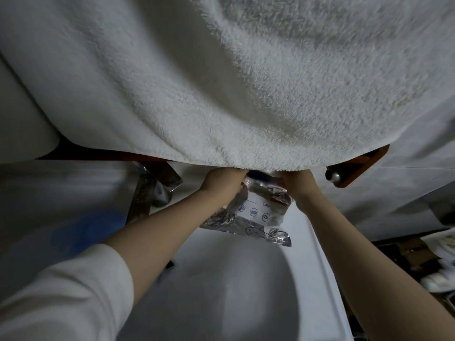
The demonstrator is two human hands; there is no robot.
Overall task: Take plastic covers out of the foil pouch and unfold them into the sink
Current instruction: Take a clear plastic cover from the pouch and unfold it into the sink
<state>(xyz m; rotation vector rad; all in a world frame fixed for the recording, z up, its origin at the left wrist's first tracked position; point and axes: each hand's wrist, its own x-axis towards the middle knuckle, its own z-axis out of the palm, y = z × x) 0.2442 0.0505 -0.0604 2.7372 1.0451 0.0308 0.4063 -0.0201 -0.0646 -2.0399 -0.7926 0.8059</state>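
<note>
A crinkled silver foil pouch (256,215) with blue printed icons hangs in the air above the white sink (221,291). My left hand (221,185) grips the pouch's upper left side. My right hand (299,185) holds its upper right edge. The fingertips of both hands and the mouth of the pouch are hidden behind the hem of a hanging white towel (221,82). No plastic cover shows outside the pouch.
The white towel fills the upper half of the view, hanging from a brown wooden rail (359,166). A chrome tap (150,193) stands left of the pouch. Something blue (83,232) lies blurred at the left. Cluttered items (423,267) sit past the sink's right rim.
</note>
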